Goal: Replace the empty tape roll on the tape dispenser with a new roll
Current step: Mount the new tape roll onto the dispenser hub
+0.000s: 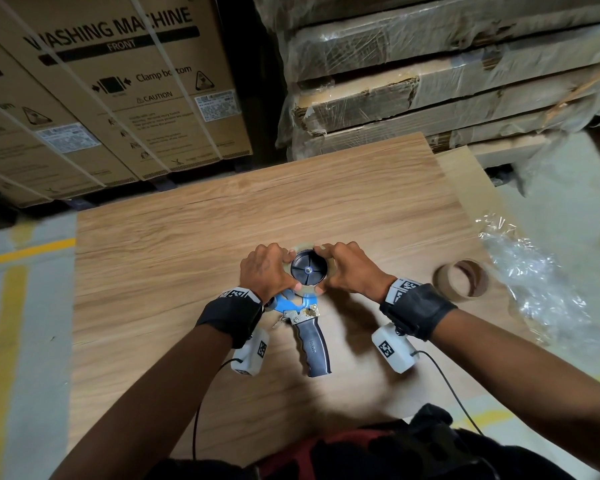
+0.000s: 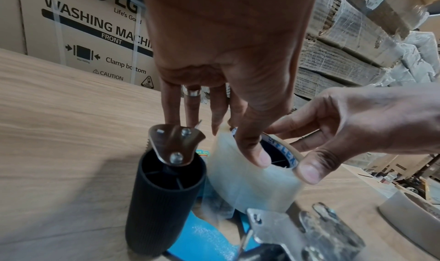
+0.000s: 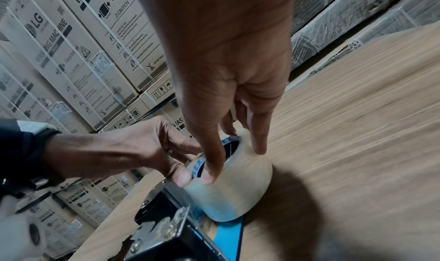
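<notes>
A clear new tape roll (image 1: 305,292) (image 2: 250,188) (image 3: 235,188) sits over the black hub (image 1: 309,268) of the blue tape dispenser (image 1: 293,304) (image 3: 228,233), which lies flat on the wooden table (image 1: 187,258). My left hand (image 1: 288,270) (image 2: 238,142) (image 3: 188,163) holds the roll's left side, thumb on its top rim. From the right, my right hand (image 1: 328,270) (image 2: 290,152) (image 3: 233,161) pinches the rim between thumb and fingers. The dispenser's grey handle (image 1: 314,344) points toward me. An empty brown cardboard core (image 1: 461,280) lies to the right.
Crumpled clear plastic wrap (image 1: 541,285) lies at the table's right edge. Washing-machine cartons (image 1: 111,84) stand behind the table at left, wrapped flat boxes (image 1: 447,74) at right. The dispenser's black ribbed roller (image 2: 164,199) and metal blade plate (image 2: 176,146) stand beside the roll.
</notes>
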